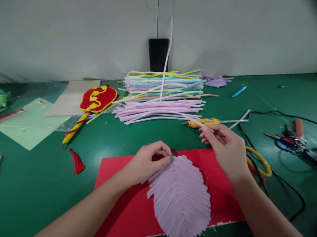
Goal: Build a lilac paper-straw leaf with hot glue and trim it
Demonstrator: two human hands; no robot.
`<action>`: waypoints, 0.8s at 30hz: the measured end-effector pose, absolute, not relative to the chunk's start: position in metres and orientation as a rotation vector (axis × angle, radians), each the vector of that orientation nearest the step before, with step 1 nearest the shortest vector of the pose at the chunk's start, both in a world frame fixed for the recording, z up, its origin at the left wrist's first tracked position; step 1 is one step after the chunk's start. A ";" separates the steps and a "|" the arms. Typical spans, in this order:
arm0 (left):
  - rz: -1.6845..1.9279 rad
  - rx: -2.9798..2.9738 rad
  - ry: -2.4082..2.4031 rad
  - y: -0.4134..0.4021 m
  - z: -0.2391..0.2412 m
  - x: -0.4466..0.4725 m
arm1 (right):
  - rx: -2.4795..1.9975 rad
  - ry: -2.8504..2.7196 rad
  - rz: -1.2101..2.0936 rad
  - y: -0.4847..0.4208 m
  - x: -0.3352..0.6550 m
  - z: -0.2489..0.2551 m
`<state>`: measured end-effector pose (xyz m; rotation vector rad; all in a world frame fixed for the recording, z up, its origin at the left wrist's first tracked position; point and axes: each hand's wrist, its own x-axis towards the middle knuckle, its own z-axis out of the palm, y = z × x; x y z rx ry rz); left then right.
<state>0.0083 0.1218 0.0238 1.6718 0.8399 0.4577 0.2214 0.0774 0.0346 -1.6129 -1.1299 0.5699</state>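
Note:
A leaf-shaped piece (182,199), made of lilac fuzzy stems laid in a V pattern, rests on a red sheet (123,210). My left hand (153,161) is at its upper left edge, thumb and fingertips closed there; what lies under the fingers is partly hidden. Above the sheet's right part, my right hand (227,150) pinches a lilac pipe cleaner (193,119). Its left part slants up over a row of lilac pipe cleaners (158,109). Just beyond that hand lies a yellow glue gun (201,122).
Mixed-colour pipe cleaners (161,84) are heaped at the back, before a phone (159,54) leaning on the wall. A red and yellow fan (98,99) lies left. At right are a blue pen (239,91), keys (291,139) and a black cord (297,192).

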 end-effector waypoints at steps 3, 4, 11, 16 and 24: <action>0.435 1.636 0.850 0.121 0.022 0.008 | -1.620 -1.135 0.593 0.078 0.221 0.034; 0.439 1.621 0.848 0.121 0.021 0.008 | -1.625 -1.140 0.601 0.078 0.221 0.034; 0.396 1.704 0.773 0.124 0.024 0.006 | -1.625 -1.158 0.628 0.078 0.219 0.033; 0.498 1.640 0.871 0.127 0.026 0.006 | -1.558 -1.163 0.715 0.077 0.219 0.036; 0.646 1.611 1.001 0.130 0.023 0.007 | -1.473 -1.244 0.929 0.073 0.218 0.042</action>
